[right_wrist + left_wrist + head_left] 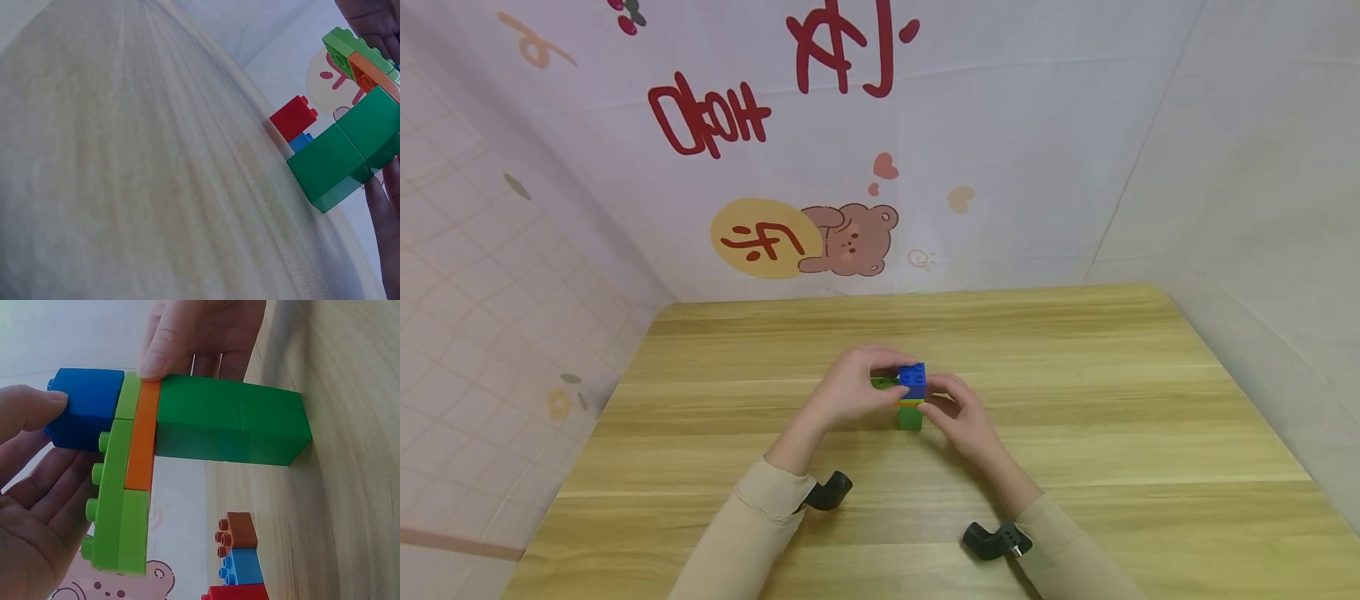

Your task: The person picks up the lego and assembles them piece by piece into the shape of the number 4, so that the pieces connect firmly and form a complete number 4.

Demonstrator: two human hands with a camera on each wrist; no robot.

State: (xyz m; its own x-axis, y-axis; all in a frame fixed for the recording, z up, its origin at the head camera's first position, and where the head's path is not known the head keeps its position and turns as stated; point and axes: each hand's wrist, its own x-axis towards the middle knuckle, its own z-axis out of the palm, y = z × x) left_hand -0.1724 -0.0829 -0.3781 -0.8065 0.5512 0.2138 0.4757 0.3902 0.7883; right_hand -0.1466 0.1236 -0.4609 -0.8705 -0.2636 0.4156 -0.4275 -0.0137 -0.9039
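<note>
The brick tower (197,419) stands on the counter (1075,375) — likely light and stiff, apt to split at its seams, so best taken low by its two dark green bricks (269,419). Fingers of the left hand (853,387) pinch its one dark blue brick (90,403), those of the right hand (961,421) its middle, by one orange brick (144,431); nearby sit one brown brick (242,530), one light blue brick (247,565), one red brick (239,593).
</note>
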